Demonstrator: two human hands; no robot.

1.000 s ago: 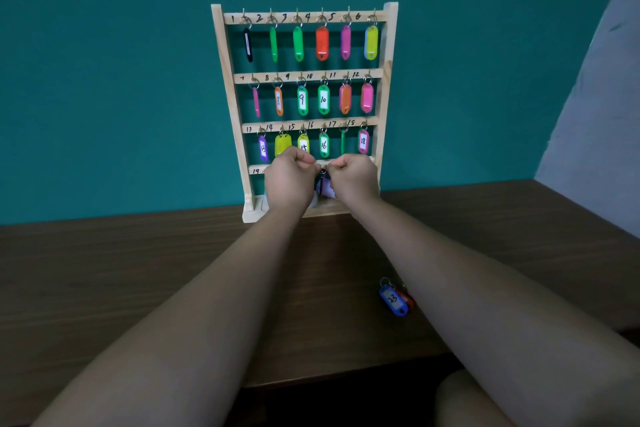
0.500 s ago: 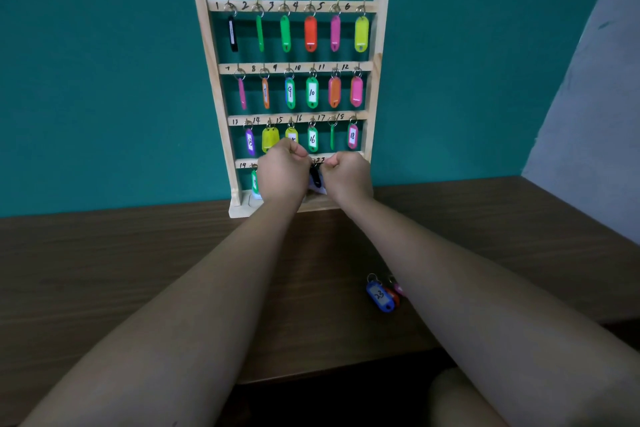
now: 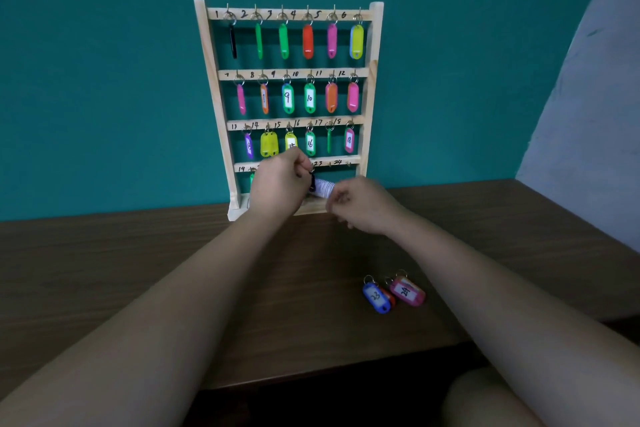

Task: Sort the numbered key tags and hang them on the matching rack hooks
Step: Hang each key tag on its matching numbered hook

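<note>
Your left hand pinches the ring of the dark tag at the rack's bottom rail, probably seating it on the hook. Right hand curls at the tag's 3 o'clock, can't tell if it grips. Tag 23 and tag 24 wait on the surface, 5 o'clock of the rack.

The left forearm and right forearm reached forward from the lower corners, drawing closer together ahead. The left hand was raised, its back to the camera, fingers curled and pinching the ring end of a key tag. The right hand sat just beside and lower — fingers curled inward, blurred, its hold on the tag unclear.
</note>
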